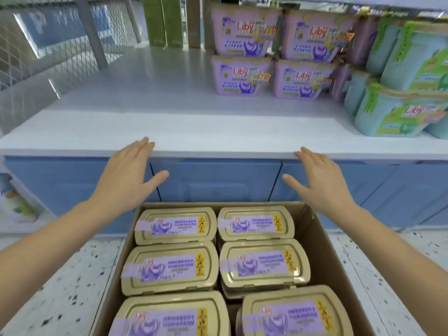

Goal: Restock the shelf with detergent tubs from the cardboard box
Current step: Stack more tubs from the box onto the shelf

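Observation:
A cardboard box [322, 248] stands on the floor below me, filled with several detergent tubs [175, 225] with beige lids and purple labels. My left hand [124, 175] hovers open above the box's far left corner, fingers spread, holding nothing. My right hand [320, 180] hovers open above the far right corner, also holding nothing. Both hands are level with the front edge of the white shelf [169, 132]. Purple Liby tubs [241, 77] stand stacked two high at the back right of the shelf.
Pale green tubs [397, 112] are stacked at the shelf's right end. Green cartons [161, 20] stand at the back. A wire mesh panel [48, 44] bounds the left side. Blue cabinet doors [215, 180] lie under the shelf. The floor is speckled terrazzo.

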The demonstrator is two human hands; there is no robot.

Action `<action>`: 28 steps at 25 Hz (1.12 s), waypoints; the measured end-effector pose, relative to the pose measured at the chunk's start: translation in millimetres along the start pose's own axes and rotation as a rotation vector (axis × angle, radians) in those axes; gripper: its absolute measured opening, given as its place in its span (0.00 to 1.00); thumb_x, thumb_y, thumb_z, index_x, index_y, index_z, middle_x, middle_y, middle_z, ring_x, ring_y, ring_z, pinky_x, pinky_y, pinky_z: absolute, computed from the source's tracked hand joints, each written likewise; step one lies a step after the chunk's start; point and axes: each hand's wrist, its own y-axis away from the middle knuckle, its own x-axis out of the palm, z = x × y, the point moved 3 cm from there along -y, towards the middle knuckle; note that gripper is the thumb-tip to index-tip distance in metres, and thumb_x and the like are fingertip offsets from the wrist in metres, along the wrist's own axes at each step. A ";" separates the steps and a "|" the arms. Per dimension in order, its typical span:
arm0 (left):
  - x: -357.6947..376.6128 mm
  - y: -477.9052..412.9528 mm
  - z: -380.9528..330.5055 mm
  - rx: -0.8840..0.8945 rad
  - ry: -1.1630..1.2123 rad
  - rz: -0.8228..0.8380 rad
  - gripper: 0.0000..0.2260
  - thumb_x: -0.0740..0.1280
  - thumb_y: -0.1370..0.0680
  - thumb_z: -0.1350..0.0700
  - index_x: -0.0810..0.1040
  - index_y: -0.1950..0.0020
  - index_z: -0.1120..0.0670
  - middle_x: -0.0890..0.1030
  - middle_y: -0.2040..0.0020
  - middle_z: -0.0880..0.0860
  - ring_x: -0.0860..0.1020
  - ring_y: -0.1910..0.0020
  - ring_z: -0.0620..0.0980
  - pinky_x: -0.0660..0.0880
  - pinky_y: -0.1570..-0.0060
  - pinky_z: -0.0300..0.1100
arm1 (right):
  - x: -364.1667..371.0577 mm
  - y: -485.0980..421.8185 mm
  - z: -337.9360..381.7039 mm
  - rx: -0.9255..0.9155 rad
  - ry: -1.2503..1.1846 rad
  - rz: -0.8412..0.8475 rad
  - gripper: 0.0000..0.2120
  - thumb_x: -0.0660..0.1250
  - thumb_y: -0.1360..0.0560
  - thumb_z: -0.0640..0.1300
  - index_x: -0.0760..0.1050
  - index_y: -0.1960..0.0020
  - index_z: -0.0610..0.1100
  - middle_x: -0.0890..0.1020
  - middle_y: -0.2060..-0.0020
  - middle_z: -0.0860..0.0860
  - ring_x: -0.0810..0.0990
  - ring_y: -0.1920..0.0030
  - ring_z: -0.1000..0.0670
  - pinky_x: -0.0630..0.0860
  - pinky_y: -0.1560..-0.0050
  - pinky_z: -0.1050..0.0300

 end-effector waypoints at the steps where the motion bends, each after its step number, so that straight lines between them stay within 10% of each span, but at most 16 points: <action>1: 2.0 14.2 3.0 0.000 -0.011 -0.012 0.34 0.57 0.25 0.39 0.62 0.27 0.60 0.62 0.25 0.60 0.62 0.26 0.59 0.57 0.29 0.54 | 3.1 11.0 -1.2 0.016 -0.017 0.025 0.36 0.50 0.29 0.64 0.64 0.29 0.42 0.66 0.28 0.43 0.65 0.30 0.41 0.61 0.32 0.45; 12: 76.8 110.6 28.1 -0.173 0.111 0.208 0.24 0.64 0.24 0.47 0.68 0.32 0.57 0.78 0.40 0.60 0.76 0.41 0.62 0.72 0.48 0.54 | 75.0 92.1 -11.5 0.230 -0.239 0.241 0.26 0.60 0.24 0.54 0.64 0.30 0.42 0.71 0.31 0.45 0.69 0.32 0.43 0.68 0.37 0.47; 18: 91.1 131.3 34.0 -0.289 0.130 0.196 0.11 0.66 0.25 0.49 0.74 0.59 0.57 0.77 0.66 0.55 0.74 0.65 0.57 0.65 0.66 0.45 | 110.7 115.0 -25.4 0.442 -0.417 0.449 0.29 0.60 0.24 0.54 0.59 0.27 0.43 0.73 0.33 0.42 0.72 0.35 0.40 0.70 0.39 0.47; 22: 95.9 132.8 30.3 -0.337 -0.090 0.334 0.15 0.61 0.23 0.47 0.71 0.63 0.58 0.77 0.61 0.60 0.77 0.58 0.63 0.69 0.62 0.48 | 128.6 121.8 -28.3 0.558 -0.614 0.548 0.23 0.60 0.23 0.53 0.66 0.33 0.42 0.78 0.41 0.43 0.75 0.45 0.45 0.69 0.49 0.54; 28: 100.2 144.6 16.5 -0.369 -0.146 0.398 0.22 0.60 0.23 0.44 0.70 0.41 0.61 0.73 0.45 0.60 0.75 0.46 0.61 0.69 0.59 0.49 | 135.4 121.8 -39.0 0.613 -0.737 0.588 0.17 0.60 0.24 0.54 0.76 0.54 0.41 0.82 0.58 0.45 0.79 0.57 0.46 0.71 0.60 0.55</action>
